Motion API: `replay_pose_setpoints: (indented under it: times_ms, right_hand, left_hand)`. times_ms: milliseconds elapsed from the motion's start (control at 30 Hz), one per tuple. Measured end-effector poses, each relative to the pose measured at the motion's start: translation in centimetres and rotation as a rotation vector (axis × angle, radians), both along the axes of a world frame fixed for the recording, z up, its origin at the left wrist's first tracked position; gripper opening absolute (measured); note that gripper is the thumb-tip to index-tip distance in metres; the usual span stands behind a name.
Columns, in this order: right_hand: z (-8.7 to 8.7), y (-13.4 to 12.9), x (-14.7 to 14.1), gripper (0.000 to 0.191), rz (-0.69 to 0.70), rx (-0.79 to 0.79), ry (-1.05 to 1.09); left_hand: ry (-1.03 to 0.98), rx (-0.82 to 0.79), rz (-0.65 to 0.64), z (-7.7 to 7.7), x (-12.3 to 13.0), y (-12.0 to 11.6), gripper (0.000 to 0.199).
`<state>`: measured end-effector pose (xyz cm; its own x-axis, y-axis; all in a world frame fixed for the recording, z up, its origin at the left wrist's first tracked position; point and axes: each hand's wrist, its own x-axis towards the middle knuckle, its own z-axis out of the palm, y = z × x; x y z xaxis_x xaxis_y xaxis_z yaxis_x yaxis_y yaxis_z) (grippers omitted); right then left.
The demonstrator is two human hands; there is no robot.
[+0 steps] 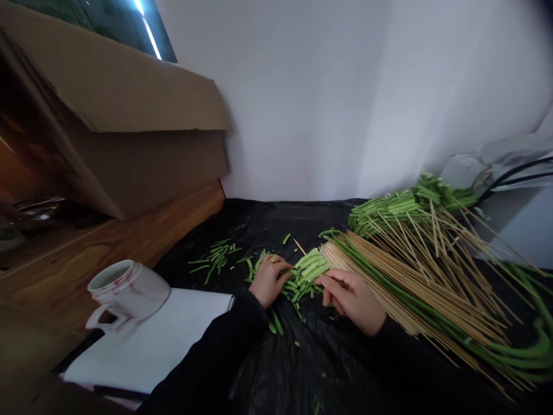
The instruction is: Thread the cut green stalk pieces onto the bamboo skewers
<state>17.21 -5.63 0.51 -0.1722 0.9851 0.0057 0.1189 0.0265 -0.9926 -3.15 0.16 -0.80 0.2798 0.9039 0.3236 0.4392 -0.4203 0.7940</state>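
My left hand [268,280] is low over a heap of cut green bean pieces [298,293], its thumb and forefinger closing on a piece; the exact grip is partly hidden. With thumb and fingers pinched, my right hand [355,300] holds the near end of a skewer of green beans [313,265]. The bean pieces lie side by side in a row on it, and a bare wooden tip [299,246] sticks out beyond them. More loose pieces [221,253] are scattered to the left on the black plastic sheet [276,216].
Many bare bamboo skewers [415,276] lie to the right, with long whole beans [401,297] across them. Behind is a pile of filled bean skewers [389,210]. A mug [147,294] rests on white paper [190,323] at left, near a cardboard box [164,167]. A wall [302,104] stands behind.
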Motion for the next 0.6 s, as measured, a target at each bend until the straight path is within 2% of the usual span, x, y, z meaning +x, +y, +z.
replay_pose_setpoints:
  times_ms: [133, 233, 400, 500, 600]
  right_hand:
    - [0.0, 0.0, 0.0, 0.029, 0.002, 0.014, 0.001]
    - [0.1, -0.1, -0.1, 0.029, 0.016, 0.011, -0.008]
    - [0.1, -0.3, -0.3, 0.029, 0.056, 0.013, -0.025]
    - [0.0, -0.4, -0.4, 0.027, 0.072, 0.011, -0.031]
    - [0.0, -0.4, -0.4, 0.028, 0.081, 0.005, -0.035]
  left_hand:
    - [-0.264, -0.058, 0.101, 0.6, -0.1, -0.1, 0.012]
    - [-0.529, -0.27, 0.138, 1.0, -0.2, 0.1, 0.02]
    - [-0.867, -0.639, 0.057, 1.4, -0.4, 0.4, 0.024]
    - [-0.953, -0.729, -0.02, 1.3, -0.7, 0.6, 0.023]
    - [-0.983, -0.753, -0.036, 1.1, -0.9, 0.7, 0.023]
